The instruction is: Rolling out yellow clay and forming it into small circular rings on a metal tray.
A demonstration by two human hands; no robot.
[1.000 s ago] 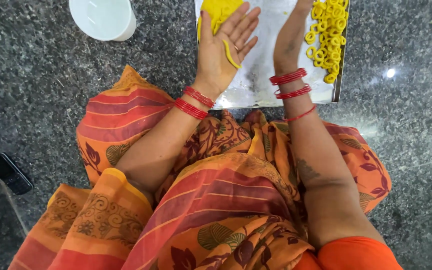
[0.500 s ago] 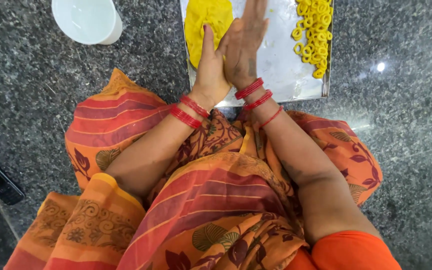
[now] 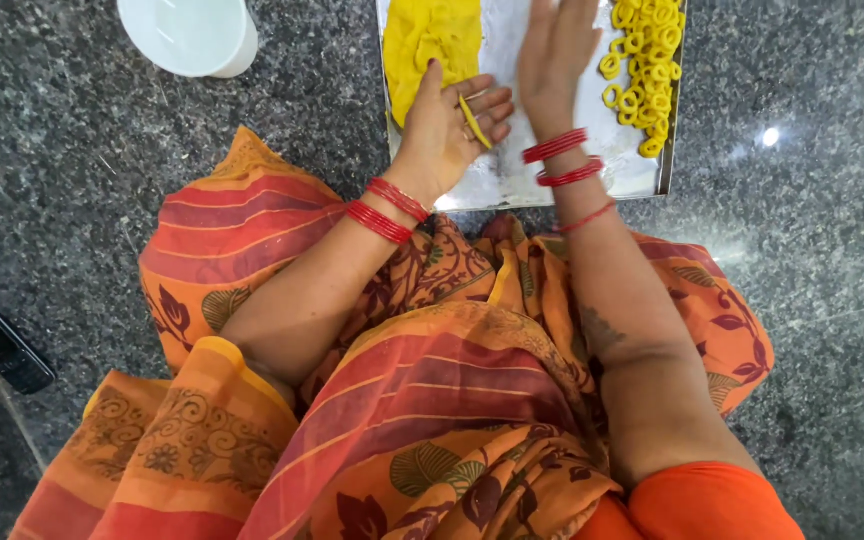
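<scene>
Rolling thin yellow dough strand [image 3: 473, 121] across open left hand [image 3: 449, 128]; flat, empty right hand [image 3: 554, 55] hovering just beside.

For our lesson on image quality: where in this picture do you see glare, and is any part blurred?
Head view: a small bright glare spot sits on the polished granite floor, right of the metal tray; the right hand looks slightly soft, while the left hand, the dough strip on it and the fabric are sharp.
</scene>
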